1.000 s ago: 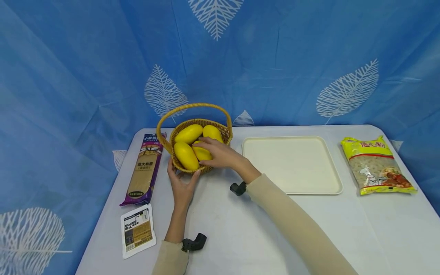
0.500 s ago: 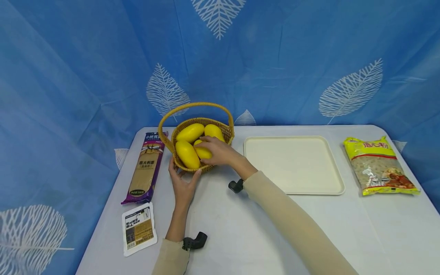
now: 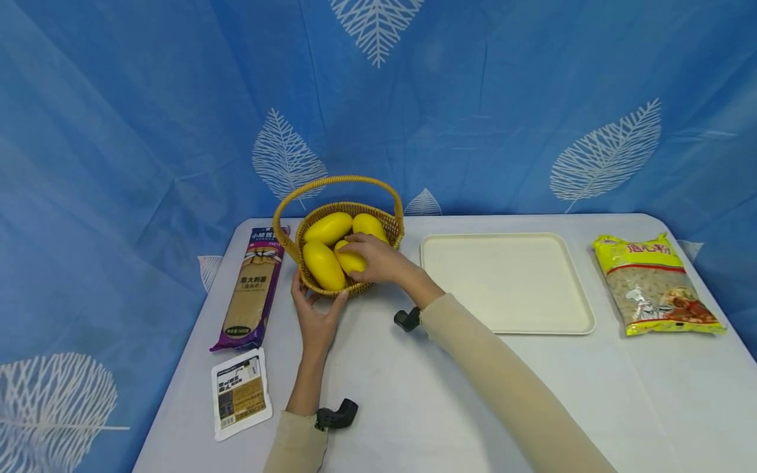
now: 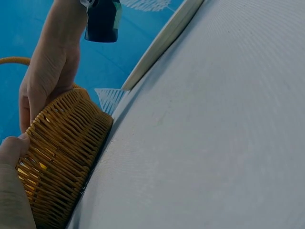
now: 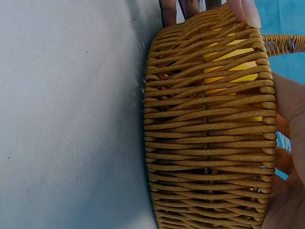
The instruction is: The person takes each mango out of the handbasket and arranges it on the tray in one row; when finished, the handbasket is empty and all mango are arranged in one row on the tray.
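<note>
A wicker basket [image 3: 395,230] with an arched handle holds several yellow mangoes [image 3: 323,265]. My left hand [image 3: 316,322] grips the basket's near side, its thumb on the rim and its fingers round the left side. Reaching in over the right rim, my right hand [image 3: 381,259] has its fingers curled over one mango [image 3: 350,259]. In the left wrist view the woven wall [image 4: 71,143] stands between the left thumb and the right hand [image 4: 50,71]. The right wrist view shows the wall [image 5: 209,133] close up; the right fingertips are hidden there.
Left of the basket lies a purple pasta pack [image 3: 251,289], with a small white-edged packet [image 3: 241,394] nearer the front. A cream tray [image 3: 505,282] is to the right, and a yellow bag [image 3: 656,286] lies at the far right. A blue curtain [image 3: 473,131] hangs behind the table.
The right hand has shifted very slightly on the mango in the basket. The left hand keeps its grip on the basket; the whole head view has moved a little.
</note>
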The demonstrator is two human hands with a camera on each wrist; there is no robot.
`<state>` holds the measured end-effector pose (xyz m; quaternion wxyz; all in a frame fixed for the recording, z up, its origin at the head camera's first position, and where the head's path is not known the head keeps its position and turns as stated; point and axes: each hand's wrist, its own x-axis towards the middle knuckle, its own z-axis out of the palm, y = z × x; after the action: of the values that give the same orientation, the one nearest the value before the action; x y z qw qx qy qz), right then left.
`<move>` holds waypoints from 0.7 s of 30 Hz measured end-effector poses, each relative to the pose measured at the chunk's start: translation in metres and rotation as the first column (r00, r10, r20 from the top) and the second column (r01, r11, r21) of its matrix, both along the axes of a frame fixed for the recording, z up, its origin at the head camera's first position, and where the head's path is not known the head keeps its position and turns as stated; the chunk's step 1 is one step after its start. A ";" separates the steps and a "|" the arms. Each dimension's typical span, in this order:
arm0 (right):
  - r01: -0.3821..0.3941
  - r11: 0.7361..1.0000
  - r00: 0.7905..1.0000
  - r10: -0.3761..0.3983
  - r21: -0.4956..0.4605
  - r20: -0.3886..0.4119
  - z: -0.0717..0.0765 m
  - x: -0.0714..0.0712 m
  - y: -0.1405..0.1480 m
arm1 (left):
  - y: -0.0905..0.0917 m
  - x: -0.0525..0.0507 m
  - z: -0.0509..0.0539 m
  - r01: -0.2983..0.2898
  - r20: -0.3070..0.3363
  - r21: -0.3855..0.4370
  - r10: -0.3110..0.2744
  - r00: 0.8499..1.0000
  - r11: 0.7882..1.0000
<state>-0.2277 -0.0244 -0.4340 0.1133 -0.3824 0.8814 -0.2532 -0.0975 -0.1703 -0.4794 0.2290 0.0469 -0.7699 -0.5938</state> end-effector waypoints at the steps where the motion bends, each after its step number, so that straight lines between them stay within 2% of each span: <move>1: 0.000 1.000 1.000 0.000 -0.002 0.001 0.000 0.000 0.000 | 0.000 0.000 0.000 -0.001 0.000 -0.002 0.001 1.000 1.000; 9: 0.009 1.000 1.000 -0.009 -0.026 -0.011 -0.001 0.000 0.002 | 0.001 0.000 0.000 0.004 -0.007 0.010 -0.004 1.000 1.000; 21: 0.052 0.988 0.997 -0.060 -0.146 -0.052 0.007 0.005 0.010 | 0.000 0.001 0.001 -0.004 -0.004 0.006 0.004 1.000 1.000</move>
<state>-0.2222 -0.0140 -0.4274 0.0534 -0.3714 0.8741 -0.3085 -0.0970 -0.1701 -0.4785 0.2317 0.0479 -0.7677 -0.5956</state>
